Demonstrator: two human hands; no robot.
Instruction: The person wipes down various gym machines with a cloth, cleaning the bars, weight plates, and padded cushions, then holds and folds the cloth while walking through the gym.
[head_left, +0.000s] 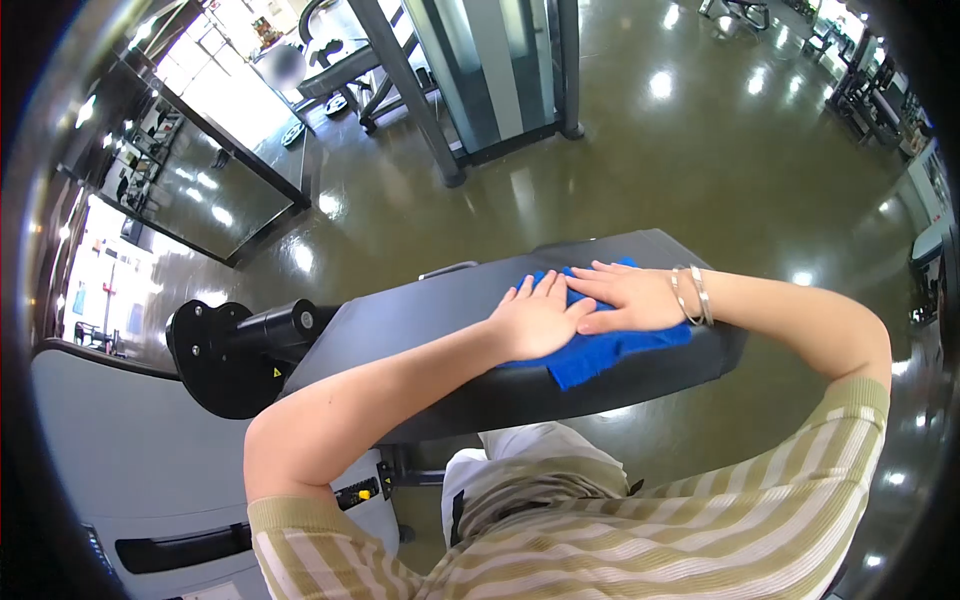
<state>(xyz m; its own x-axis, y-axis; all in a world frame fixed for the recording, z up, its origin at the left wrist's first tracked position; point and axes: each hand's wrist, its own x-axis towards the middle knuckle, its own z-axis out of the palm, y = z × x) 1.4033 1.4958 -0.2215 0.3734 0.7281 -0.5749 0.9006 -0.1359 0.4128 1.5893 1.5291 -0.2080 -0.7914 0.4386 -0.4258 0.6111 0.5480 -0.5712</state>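
Both hands lie flat, side by side, on a blue cloth [600,352] spread over the black padded bench [420,310]. My left hand [540,318] comes in from the left side of the view, palm down with its fingers stretched out. Its thumb side meets my right hand [632,298], which also rests palm down with fingers extended; silver bangles circle that wrist. Part of the cloth is hidden under the palms, and its loose edges show in front of and behind them, with one corner hanging over the bench's near edge.
A round black pivot [215,358] of the machine joins the bench at the left, above a grey housing [150,450]. A tall machine frame [500,70] stands ahead on the shiny floor [680,160]. A large mirror [200,180] is at the upper left.
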